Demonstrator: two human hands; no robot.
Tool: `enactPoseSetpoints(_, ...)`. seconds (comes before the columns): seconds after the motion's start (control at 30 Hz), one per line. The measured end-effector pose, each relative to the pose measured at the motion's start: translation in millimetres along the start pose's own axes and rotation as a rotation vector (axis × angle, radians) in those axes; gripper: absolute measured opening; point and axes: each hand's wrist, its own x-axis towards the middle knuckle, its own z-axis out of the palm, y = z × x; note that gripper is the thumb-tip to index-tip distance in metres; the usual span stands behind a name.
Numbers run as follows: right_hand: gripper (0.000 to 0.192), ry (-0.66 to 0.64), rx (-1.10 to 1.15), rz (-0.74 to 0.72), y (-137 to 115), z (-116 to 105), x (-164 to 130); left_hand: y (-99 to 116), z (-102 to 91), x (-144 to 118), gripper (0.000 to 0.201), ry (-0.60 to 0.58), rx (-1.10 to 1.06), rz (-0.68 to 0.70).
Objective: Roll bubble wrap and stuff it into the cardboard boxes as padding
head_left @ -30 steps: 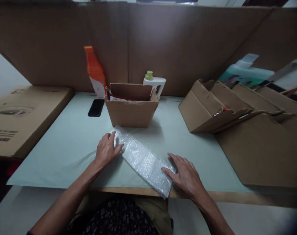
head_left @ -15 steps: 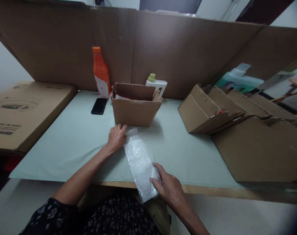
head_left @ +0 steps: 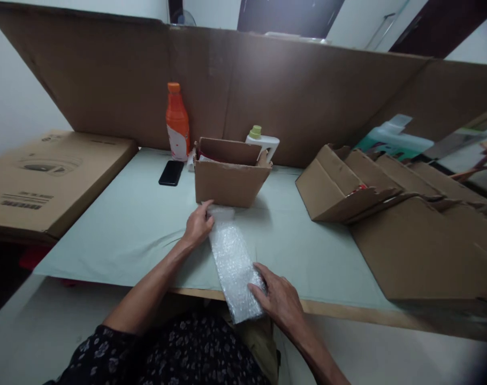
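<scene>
A folded strip of bubble wrap (head_left: 232, 262) lies on the pale green table (head_left: 119, 230), running from the near edge toward a small open cardboard box (head_left: 229, 181). My left hand (head_left: 198, 224) pinches the strip's far end, close to the box front. My right hand (head_left: 279, 298) grips the near end, which hangs a little over the table edge. Red and white contents show inside the box.
An orange bottle (head_left: 177, 122), a white jug with a green cap (head_left: 263, 141) and a black phone (head_left: 172, 172) sit behind and left of the box. Flattened cartons (head_left: 392, 214) pile up on the right. A large flat carton (head_left: 46, 179) lies left. Cardboard walls (head_left: 235, 85) stand behind.
The bubble wrap has swung from a diagonal lie to pointing at the box. My left hand moved forward to the box; my right hand moved left along the near edge.
</scene>
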Motion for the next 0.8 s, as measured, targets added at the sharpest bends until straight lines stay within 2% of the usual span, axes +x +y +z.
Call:
enactPoseSetpoints(0.13, 0.046, -0.096, 0.071, 0.062, -17.8, -6.3, -2.1, -4.9, -4.5, -5.0, 0.058, 0.036, -0.057, 0.129)
enactPoseSetpoints(0.23, 0.050, -0.099, 0.200, 0.081, -25.1, -9.8, -3.7, -16.9, -20.4, -31.9, 0.070, 0.060, -0.062, 0.175)
enactPoseSetpoints(0.3, 0.051, -0.101, 0.312, 0.105, -24.9, -11.5, -5.0, -24.5, -31.7, -69.4, 0.074, 0.034, -0.037, 0.287)
enactPoseSetpoints(0.4, 0.053, -0.131, 0.518, 0.167, -21.0, -10.6, -8.3, -30.7, -35.3, -140.9, 0.081, -0.072, 0.057, 0.634)
enactPoseSetpoints(0.47, 0.057, -0.158, 0.686, 0.234, -19.9, -5.7, -11.6, -31.6, -24.6, -181.2, 0.078, -0.109, 0.110, 0.801)
enactPoseSetpoints(0.53, 0.063, -0.187, 0.857, 0.311, -22.0, 2.8, -16.1, -30.8, -6.1, -205.6, 0.070, -0.050, 0.113, 0.866)
enactPoseSetpoints(0.63, 0.070, -0.204, 1.040, 0.400, -29.6, 17.7, -23.9, -27.8, 22.0, -214.8, 0.058, 0.149, 0.045, 0.851)
enactPoseSetpoints(0.7, 0.073, -0.183, 1.108, 0.421, -33.4, 23.3, -29.8, -24.9, 31.6, -211.6, 0.055, 0.244, -0.018, 0.843)
enactPoseSetpoints(0.8, 0.067, -0.163, 1.111, 0.396, -30.0, 17.0, -40.2, -19.1, 27.1, -205.8, 0.051, 0.229, -0.193, 0.807)
